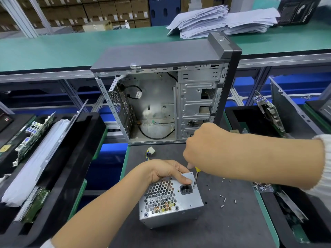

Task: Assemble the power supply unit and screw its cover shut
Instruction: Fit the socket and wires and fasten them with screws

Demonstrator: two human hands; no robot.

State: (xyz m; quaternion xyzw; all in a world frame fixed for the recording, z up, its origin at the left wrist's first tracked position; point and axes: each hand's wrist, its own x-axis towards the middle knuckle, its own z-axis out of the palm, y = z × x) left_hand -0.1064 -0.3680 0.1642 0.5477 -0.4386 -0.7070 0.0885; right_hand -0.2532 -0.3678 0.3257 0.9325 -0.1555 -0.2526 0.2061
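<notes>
A silver power supply unit (182, 203) stands on the dark mat, its honeycomb grille and black power socket facing up. My left hand (166, 170) grips its far upper edge, thumb lying on the top panel. My right hand (206, 149) grips a yellow-handled screwdriver (196, 177); the shaft points down with its tip on the top panel just right of the socket. A bundle of the unit's cables with a white connector (150, 151) lies beyond the unit. Several loose screws (223, 198) are scattered on the mat to the right.
An open, nearly empty computer case (161, 97) stands upright behind the unit. Black foam trays with circuit boards sit at the left (59, 158) and right (268, 115). A small bag of screws (263, 187) lies at the mat's right edge. Stacked papers (223, 20) rest on the far green bench.
</notes>
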